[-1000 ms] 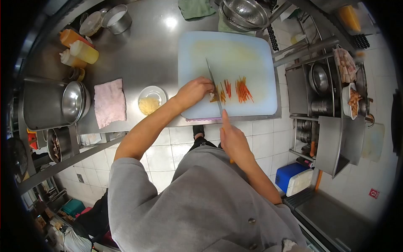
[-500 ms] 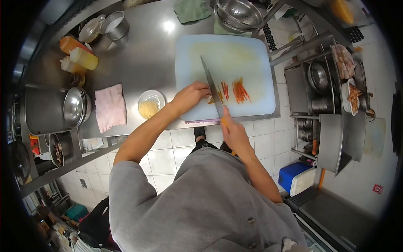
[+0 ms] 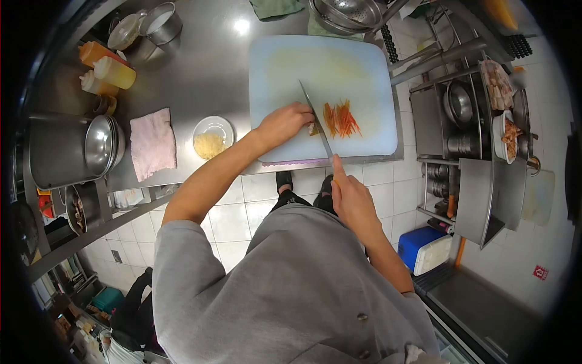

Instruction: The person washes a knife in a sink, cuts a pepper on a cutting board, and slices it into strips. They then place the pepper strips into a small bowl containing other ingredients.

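My right hand (image 3: 353, 199) is wrapped around the handle of a long kitchen knife (image 3: 316, 117), its forefinger stretched along the top near the blade. The blade slants across the white cutting board (image 3: 273, 64), tip pointing away from me. Left of the blade, my left hand (image 3: 286, 123) has its fingers curled and pressed on a small orange-brown piece of food (image 3: 313, 129), mostly hidden by the fingers. Thin red and orange vegetable strips (image 3: 343, 119) lie in a loose pile just right of the blade.
A small white plate of pale yellow shreds (image 3: 210, 145) and a pink cloth (image 3: 153, 144) lie left of the board. Squeeze bottles (image 3: 115, 73), metal bowls (image 3: 102, 144) and a colander (image 3: 348, 13) stand around the steel counter (image 3: 200, 67). Another person (image 3: 133, 315) is at lower left.
The knife and my left hand have shifted a little to the right over the board. The small strips beside the blade now sit against the larger pile. The whole view has shifted slightly.
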